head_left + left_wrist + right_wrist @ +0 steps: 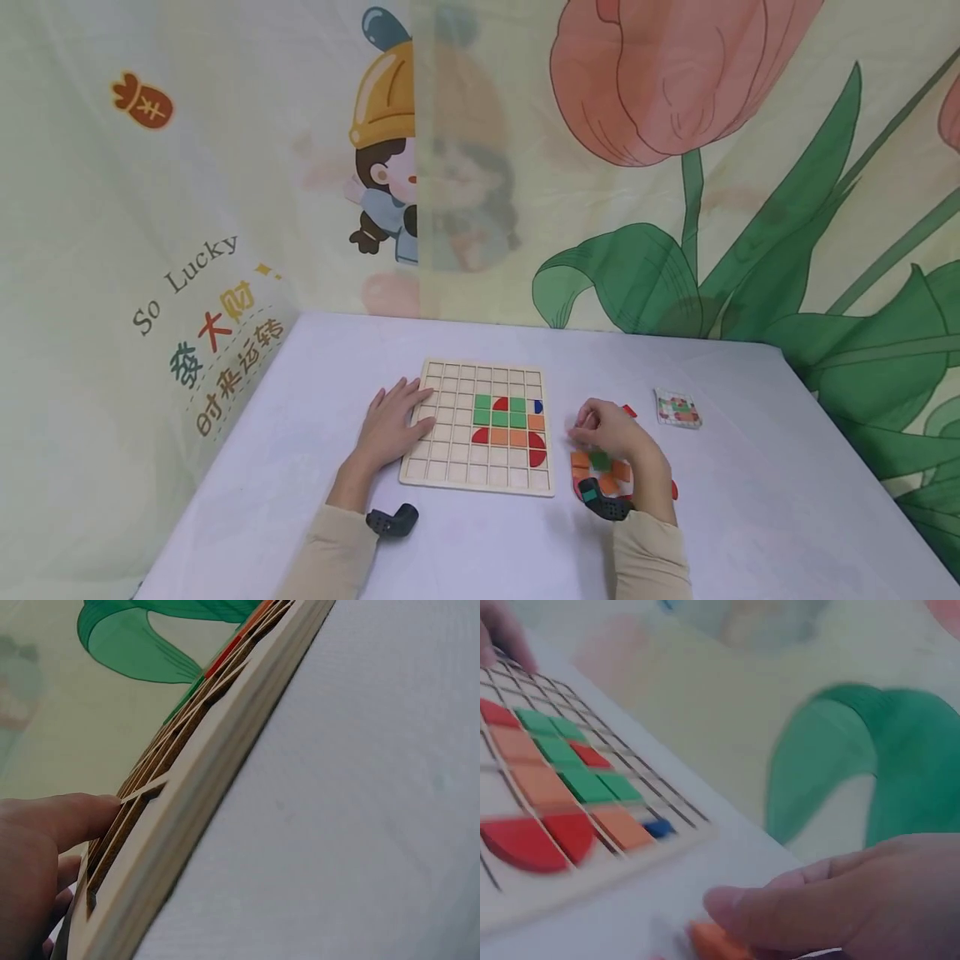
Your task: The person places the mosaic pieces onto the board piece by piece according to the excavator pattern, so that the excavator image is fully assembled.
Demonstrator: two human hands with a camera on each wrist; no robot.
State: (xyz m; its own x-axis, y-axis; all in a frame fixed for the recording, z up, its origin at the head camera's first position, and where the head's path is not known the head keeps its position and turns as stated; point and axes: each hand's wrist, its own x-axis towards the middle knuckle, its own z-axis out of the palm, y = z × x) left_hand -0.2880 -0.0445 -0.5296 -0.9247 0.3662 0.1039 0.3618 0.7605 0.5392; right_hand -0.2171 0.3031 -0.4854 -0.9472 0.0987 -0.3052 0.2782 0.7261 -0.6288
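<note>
My left hand (pixel 390 423) rests on the left edge of a wooden grid board (pixel 477 489), fingers spread over its border; in the left wrist view a fingertip touches the grid. Green squares (pixel 482 402), orange squares (pixel 498 437), red rounded pieces (pixel 537 457) and a small blue piece (pixel 537 407) sit in cells on the board's right half. My right hand (pixel 611 429) hovers at the loose pieces right of the board, thumb and fingers bent together. An orange piece (pixel 716 943) shows just below the thumb in the right wrist view; I cannot tell whether the fingertips hold anything.
Loose orange pieces (pixel 580 460), a green piece (pixel 599 461) and red ones lie beneath the right hand and wrist. Farther right on the white table (pixel 750 500) is a small card (pixel 678 408) with a coloured pattern. A printed curtain (pixel 465 292) hangs behind the table.
</note>
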